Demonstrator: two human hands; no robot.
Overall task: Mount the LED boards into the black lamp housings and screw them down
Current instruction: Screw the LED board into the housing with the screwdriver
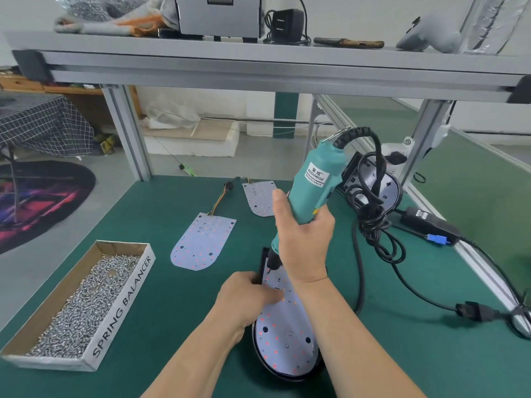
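Nearest, a black lamp housing (283, 379) lies on the green bench mat (178, 311) with an LED board (287, 334) seated in it, partly hidden by the right forearm (344, 326); the left hand (247, 297) grips its left edge, thumb on the board, and the right hand (301, 239) is wrapped round a teal screwdriver (316, 179), bit at the board's far corner. Loose boards (201, 242) and a carton of screws (77, 305) lie left, a second housing (389, 191) right rear behind tangled cable (370, 214). Past the aluminium shelf (258, 64): grey floor (258, 159), a dark rug (43, 202).
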